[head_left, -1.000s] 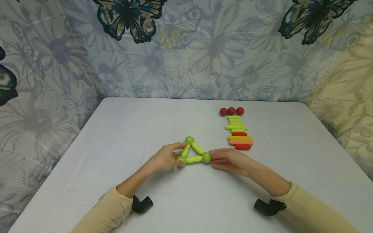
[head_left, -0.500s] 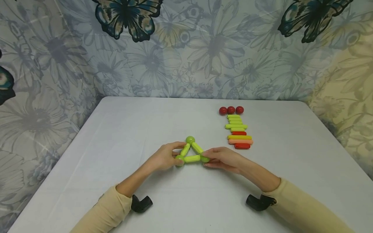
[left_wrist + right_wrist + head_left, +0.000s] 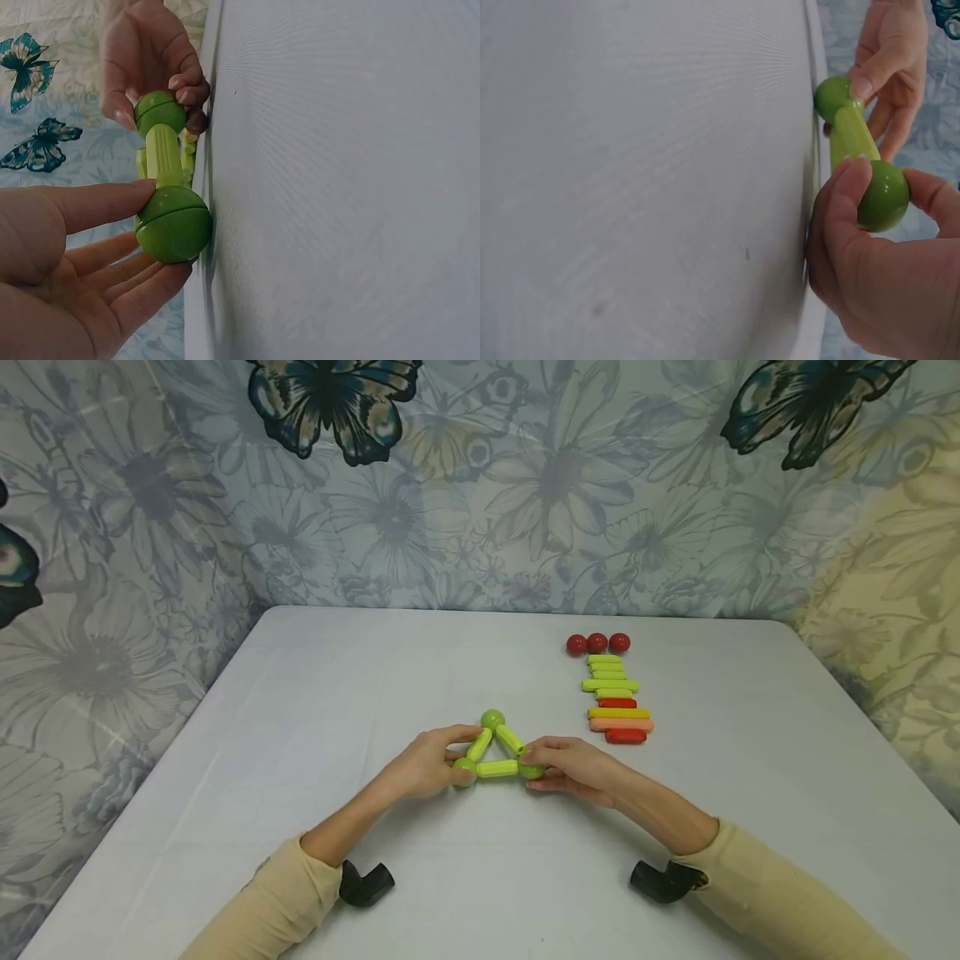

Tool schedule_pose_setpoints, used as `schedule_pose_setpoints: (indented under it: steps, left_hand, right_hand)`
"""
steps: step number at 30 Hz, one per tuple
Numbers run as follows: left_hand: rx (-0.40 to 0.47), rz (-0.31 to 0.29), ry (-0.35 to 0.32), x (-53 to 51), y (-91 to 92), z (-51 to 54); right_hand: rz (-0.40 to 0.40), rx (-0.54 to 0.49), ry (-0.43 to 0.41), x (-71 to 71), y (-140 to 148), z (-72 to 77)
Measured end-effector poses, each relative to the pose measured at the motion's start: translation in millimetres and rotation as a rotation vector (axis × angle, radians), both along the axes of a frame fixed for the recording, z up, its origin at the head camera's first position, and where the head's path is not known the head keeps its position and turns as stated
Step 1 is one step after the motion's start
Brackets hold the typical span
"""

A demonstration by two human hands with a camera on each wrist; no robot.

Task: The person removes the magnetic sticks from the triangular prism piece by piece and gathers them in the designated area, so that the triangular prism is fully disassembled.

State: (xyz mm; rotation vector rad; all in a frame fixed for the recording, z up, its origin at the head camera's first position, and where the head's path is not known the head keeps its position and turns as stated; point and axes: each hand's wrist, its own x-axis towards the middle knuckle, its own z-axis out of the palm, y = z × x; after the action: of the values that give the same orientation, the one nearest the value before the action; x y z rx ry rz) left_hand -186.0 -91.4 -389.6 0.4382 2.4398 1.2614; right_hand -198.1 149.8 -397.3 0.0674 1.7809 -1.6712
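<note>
Three glossy green balls and three lime-green ribbed rods form a triangle in the middle of the table. My left hand (image 3: 426, 766) pinches the left green ball (image 3: 174, 225) between thumb and fingers. At the other front corner, my right hand (image 3: 581, 770) holds the right green ball (image 3: 883, 196), its fingers partly covering it in the head view. Between these two balls runs the front rod (image 3: 497, 769). The back green ball (image 3: 492, 718) forms the far corner, joined by a left rod (image 3: 480, 745) and a right rod (image 3: 511, 739).
Behind and right of the triangle lies a column of lime-green, red, yellow and peach rods, including a yellow rod (image 3: 618, 713). Three red balls (image 3: 597, 643) sit above it, near the back edge of the white table (image 3: 360, 652). Patterned cloth walls (image 3: 525, 502) rise behind and at the sides.
My right hand has moved left and its fingers have come round the right green ball. The triangle has shifted very slightly. My left hand keeps its grip.
</note>
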Motion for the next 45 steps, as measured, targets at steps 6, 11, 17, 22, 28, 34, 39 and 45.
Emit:
schedule_pose_setpoints:
  steps: [6,11,17,22,28,34,39,45]
  left_hand:
    - [-0.005,-0.006,-0.009,0.0,-0.1,0.1]
    - [-0.001,-0.008,-0.001,0.0,-0.3,0.8]
    - [0.009,-0.010,-0.008,-1.3,-0.7,0.8]
    - [-0.004,0.011,0.005,-2.9,-0.7,0.9]
    - [-0.011,0.031,0.007,-2.6,0.1,1.1]
    - [-0.037,0.019,0.027,-1.7,-0.8,0.3]
    - [-0.038,0.010,0.033,-0.8,-1.2,0.4]
    - [-0.038,0.021,0.040,-0.7,-0.6,-0.8]
  right_hand:
    - [0.066,-0.023,0.021,-0.6,3,-1.4]
    - [0.109,-0.063,0.031,-0.6,4,-0.5]
    - [0.111,-0.120,0.009,-1.4,6,0.6]
    - [0.134,-0.178,0.020,-2.3,11,2.7]
    - [0.142,-0.221,0.060,-2.4,22,7.0]
    - [0.033,-0.212,0.082,-6.1,33,13.0]
    - [0.001,-0.172,0.124,-12.2,42,18.0]
    - [0.077,-0.122,0.143,-19.7,54,22.0]
